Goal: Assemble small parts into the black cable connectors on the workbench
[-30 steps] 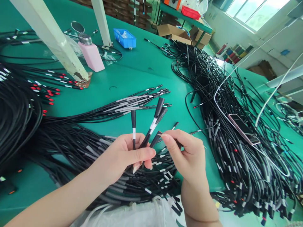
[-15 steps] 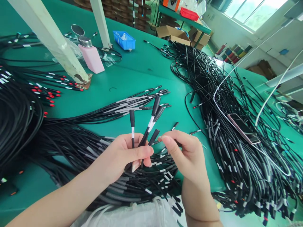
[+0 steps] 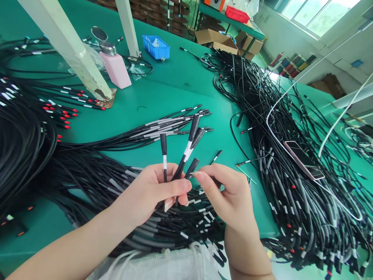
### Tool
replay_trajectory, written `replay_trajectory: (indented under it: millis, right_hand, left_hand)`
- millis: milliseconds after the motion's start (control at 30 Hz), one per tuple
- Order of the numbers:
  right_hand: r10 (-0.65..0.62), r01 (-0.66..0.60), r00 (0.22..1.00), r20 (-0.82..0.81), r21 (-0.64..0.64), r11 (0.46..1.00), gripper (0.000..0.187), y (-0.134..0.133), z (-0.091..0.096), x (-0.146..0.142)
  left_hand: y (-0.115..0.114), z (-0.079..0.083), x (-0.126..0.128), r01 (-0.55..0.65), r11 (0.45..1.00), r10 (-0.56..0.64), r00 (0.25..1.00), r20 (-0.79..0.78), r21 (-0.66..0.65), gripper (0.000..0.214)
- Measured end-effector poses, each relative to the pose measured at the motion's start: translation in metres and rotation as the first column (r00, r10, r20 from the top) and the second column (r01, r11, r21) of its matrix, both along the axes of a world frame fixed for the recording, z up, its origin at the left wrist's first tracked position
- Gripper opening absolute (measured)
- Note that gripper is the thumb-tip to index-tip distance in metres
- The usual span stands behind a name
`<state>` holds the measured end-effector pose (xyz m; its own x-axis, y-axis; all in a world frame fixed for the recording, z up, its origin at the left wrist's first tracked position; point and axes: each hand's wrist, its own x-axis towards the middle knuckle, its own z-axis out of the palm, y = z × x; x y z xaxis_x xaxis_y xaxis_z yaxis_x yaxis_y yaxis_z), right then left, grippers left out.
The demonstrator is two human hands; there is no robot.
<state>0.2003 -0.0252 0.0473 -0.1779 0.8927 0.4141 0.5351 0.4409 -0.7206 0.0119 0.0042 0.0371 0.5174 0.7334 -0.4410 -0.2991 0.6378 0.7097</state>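
Several black cables with moulded connector ends and white labels are gripped in my left hand [image 3: 163, 188], thumb pressed over them. One cable connector [image 3: 163, 144] stands upright at the left; two longer connectors [image 3: 194, 132] lean right, close together. A shorter connector [image 3: 192, 168] tilts right just above the thumb. Against or right beside this shorter one is my right hand [image 3: 229, 190], thumb and forefinger pinched together; whatever is between the fingertips is too small to make out. Under both hands lies a thick bundle of black cables [image 3: 163, 233] with grey ribbed sleeves.
Another cable bundle [image 3: 157, 126] lies just beyond on the green table [image 3: 175, 91]. A large cable heap [image 3: 262, 116] with a phone [image 3: 304, 159] on it fills the right. Further back are a pink pump bottle [image 3: 116, 70], a blue bin [image 3: 156, 47] and white posts [image 3: 70, 50].
My right fingertips have moved slightly left and down, closer to the short connector. My left hand keeps its hold on the cables. The whole view has shifted slightly.
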Motion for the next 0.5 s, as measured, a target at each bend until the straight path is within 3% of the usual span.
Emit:
replay_trajectory:
  millis: [400,500]
  right_hand:
    - [0.111,-0.110,0.994,0.003,-0.074,0.991,0.034,-0.0011,-0.0014,-0.0036]
    - [0.072,-0.072,0.997,-0.007,-0.039,0.997,0.031,-0.0006,-0.0018,-0.0042]
  left_hand:
    - [-0.0047,-0.0024,-0.0043,0.025,0.999,-0.024,1.000,-0.007,0.040,0.022]
    - [-0.0037,-0.0030,-0.0039,0.025,0.999,-0.024,1.000,-0.011,0.028,0.021]
